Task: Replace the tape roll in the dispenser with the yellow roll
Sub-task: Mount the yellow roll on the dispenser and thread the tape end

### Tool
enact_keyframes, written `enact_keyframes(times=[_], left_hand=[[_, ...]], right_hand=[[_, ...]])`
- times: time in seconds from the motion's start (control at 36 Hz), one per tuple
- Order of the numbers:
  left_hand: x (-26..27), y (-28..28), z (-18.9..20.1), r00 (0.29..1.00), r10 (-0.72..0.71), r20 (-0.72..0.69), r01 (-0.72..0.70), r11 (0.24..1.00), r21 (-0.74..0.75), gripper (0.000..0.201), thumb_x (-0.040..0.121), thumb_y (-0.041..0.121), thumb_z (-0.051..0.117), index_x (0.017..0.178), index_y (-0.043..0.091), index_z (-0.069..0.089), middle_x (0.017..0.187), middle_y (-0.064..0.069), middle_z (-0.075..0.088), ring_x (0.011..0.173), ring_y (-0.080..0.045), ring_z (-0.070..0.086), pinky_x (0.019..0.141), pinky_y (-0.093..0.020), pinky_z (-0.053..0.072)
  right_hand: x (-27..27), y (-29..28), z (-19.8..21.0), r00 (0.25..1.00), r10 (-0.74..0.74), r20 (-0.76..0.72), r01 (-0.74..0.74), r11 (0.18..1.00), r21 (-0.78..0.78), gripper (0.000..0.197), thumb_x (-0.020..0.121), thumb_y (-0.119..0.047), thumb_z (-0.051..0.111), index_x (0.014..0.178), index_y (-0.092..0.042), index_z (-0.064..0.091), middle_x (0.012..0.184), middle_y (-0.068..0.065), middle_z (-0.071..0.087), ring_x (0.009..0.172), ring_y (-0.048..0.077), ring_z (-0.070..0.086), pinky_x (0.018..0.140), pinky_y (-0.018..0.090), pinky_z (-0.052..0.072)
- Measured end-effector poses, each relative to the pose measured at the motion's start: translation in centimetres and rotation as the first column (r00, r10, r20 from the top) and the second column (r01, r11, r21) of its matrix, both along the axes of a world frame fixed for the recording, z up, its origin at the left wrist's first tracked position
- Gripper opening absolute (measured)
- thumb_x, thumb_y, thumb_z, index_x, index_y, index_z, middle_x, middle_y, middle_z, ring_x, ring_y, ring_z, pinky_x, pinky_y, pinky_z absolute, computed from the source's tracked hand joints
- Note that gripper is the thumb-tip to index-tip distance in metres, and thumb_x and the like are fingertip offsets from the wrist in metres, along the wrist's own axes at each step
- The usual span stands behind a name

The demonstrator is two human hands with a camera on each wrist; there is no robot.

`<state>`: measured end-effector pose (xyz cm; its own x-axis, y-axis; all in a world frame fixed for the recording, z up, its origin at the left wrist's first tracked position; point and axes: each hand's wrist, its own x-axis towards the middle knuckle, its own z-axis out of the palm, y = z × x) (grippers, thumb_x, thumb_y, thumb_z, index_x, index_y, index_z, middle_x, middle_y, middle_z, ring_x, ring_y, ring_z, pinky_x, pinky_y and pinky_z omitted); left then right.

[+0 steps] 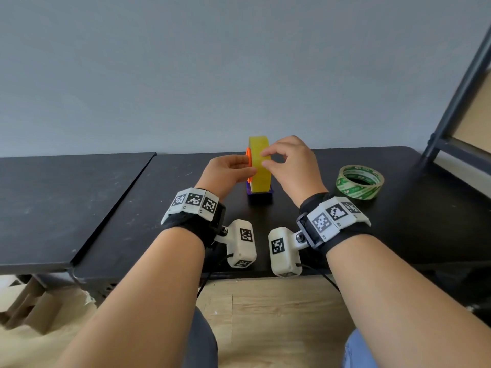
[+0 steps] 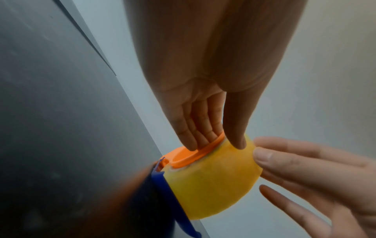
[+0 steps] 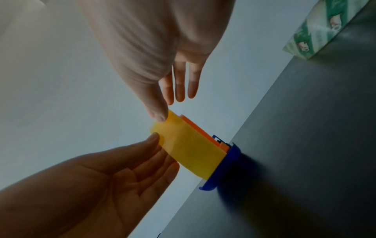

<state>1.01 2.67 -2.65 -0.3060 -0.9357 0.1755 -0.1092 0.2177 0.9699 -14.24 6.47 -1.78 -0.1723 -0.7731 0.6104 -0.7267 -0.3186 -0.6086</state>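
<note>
The yellow roll (image 1: pixel 261 166) stands upright in the blue dispenser (image 1: pixel 260 196) on the black table (image 1: pixel 159 208), with an orange hub (image 1: pixel 248 162) on its left side. My left hand (image 1: pixel 251 168) grips it: the fingers (image 2: pixel 191 141) lie on the orange hub (image 2: pixel 183 156) and the thumb sits on the yellow roll (image 2: pixel 213 185). My right hand (image 1: pixel 265 159) is at the roll's right side. Its thumb (image 3: pixel 160 116) touches the yellow roll (image 3: pixel 189 148), while its other fingers stay straight and off it. The blue dispenser (image 3: pixel 225 162) shows only its base.
A green printed tape roll (image 1: pixel 361 181) lies flat on the table to the right of the dispenser. A second black tabletop (image 1: pixel 53 203) adjoins on the left. A dark metal shelf frame (image 1: pixel 457 102) rises at the far right. A grey wall is close behind.
</note>
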Motion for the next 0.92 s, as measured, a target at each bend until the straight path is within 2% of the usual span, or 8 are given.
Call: enact_keyframes(times=[0.06, 0.17, 0.25, 0.33, 0.44, 0.64, 0.83, 0.92], left_hand=[[0.1, -0.1, 0.0, 1.0, 0.004, 0.009, -0.004, 1.0, -0.007, 0.029, 0.086, 0.006, 0.069, 0.114, 0.009, 0.068, 0.101, -0.006, 0.073, 0.088, -0.013, 0.069, 0.092, -0.026, 0.053], [0.1, -0.3, 0.0, 1.0, 0.011, 0.027, -0.011, 1.0, -0.024, 0.032, 0.086, 0.006, 0.069, 0.118, 0.006, 0.067, 0.099, -0.004, 0.072, 0.08, -0.004, 0.068, 0.083, -0.015, 0.055], [0.1, -0.3, 0.1, 0.999, 0.019, 0.043, -0.018, 0.999, -0.026, 0.033, 0.086, 0.006, 0.069, 0.118, 0.005, 0.067, 0.101, -0.006, 0.073, 0.084, -0.009, 0.068, 0.088, -0.021, 0.054], [0.1, -0.2, 0.2, 0.997, 0.024, 0.069, -0.022, 0.999, -0.028, 0.033, 0.085, 0.009, 0.07, 0.118, 0.006, 0.068, 0.105, -0.009, 0.074, 0.091, -0.014, 0.069, 0.095, -0.029, 0.052], [0.2, -0.2, 0.3, 0.996, 0.018, 0.086, -0.016, 1.0, -0.027, 0.033, 0.085, 0.009, 0.07, 0.118, 0.005, 0.068, 0.107, -0.009, 0.073, 0.093, -0.015, 0.069, 0.098, -0.032, 0.052], [0.2, 0.2, 0.4, 0.995, 0.027, 0.094, -0.025, 0.999, -0.025, 0.035, 0.085, 0.008, 0.07, 0.119, 0.004, 0.068, 0.11, -0.011, 0.073, 0.097, -0.017, 0.069, 0.1, -0.033, 0.051], [0.2, 0.5, 0.5, 0.992, 0.031, 0.121, -0.024, 0.998, -0.054, 0.033, 0.087, 0.009, 0.068, 0.119, 0.007, 0.067, 0.11, -0.008, 0.072, 0.091, -0.011, 0.067, 0.094, -0.024, 0.051], [0.1, 0.5, 0.4, 0.988, 0.046, 0.144, -0.039, 0.998, -0.053, 0.038, 0.086, 0.012, 0.07, 0.123, 0.006, 0.065, 0.112, -0.007, 0.072, 0.097, -0.013, 0.066, 0.097, -0.027, 0.049]], right_hand=[[0.1, 0.0, 0.2, 0.999, -0.008, -0.036, 0.008, 1.0, 0.003, 0.014, 0.082, -0.011, 0.071, 0.092, -0.017, 0.077, 0.106, 0.004, 0.062, 0.097, 0.014, 0.058, 0.076, 0.016, 0.036], [0.3, 0.1, 0.4, 0.998, -0.01, -0.058, 0.009, 1.0, -0.002, 0.01, 0.084, -0.012, 0.068, 0.086, -0.014, 0.078, 0.103, 0.005, 0.061, 0.1, 0.019, 0.058, 0.082, 0.028, 0.045], [0.3, -0.2, 0.5, 0.997, -0.02, -0.072, 0.019, 1.0, -0.01, 0.011, 0.085, -0.01, 0.067, 0.082, -0.012, 0.077, 0.099, 0.006, 0.06, 0.101, 0.02, 0.056, 0.081, 0.03, 0.045], [0.6, -0.4, 0.4, 0.994, -0.036, -0.106, 0.034, 0.999, -0.026, 0.012, 0.086, -0.009, 0.066, 0.081, -0.011, 0.076, 0.097, 0.005, 0.06, 0.102, 0.021, 0.053, 0.076, 0.028, 0.04], [0.8, -0.5, 0.7, 0.984, -0.041, -0.176, 0.037, 0.999, -0.027, 0.015, 0.089, -0.01, 0.06, 0.084, -0.008, 0.074, 0.098, 0.006, 0.06, 0.106, 0.021, 0.051, 0.075, 0.027, 0.036], [0.9, -0.3, 1.1, 0.962, -0.031, -0.272, 0.031, 1.0, -0.006, 0.017, 0.092, -0.007, 0.053, 0.088, -0.003, 0.069, 0.102, 0.01, 0.059, 0.106, 0.025, 0.051, 0.082, 0.038, 0.045], [1.1, -0.7, 1.4, 0.924, -0.051, -0.378, 0.086, 0.993, 0.075, 0.017, 0.093, 0.002, 0.046, 0.098, -0.006, 0.059, 0.112, 0.011, 0.052, 0.108, 0.025, 0.051, 0.084, 0.032, 0.044], [1.0, -0.6, 1.8, 0.927, -0.04, -0.372, 0.091, 0.988, 0.123, 0.015, 0.095, -0.002, 0.044, 0.103, -0.006, 0.056, 0.113, 0.012, 0.051, 0.101, 0.026, 0.055, 0.08, 0.03, 0.042]])
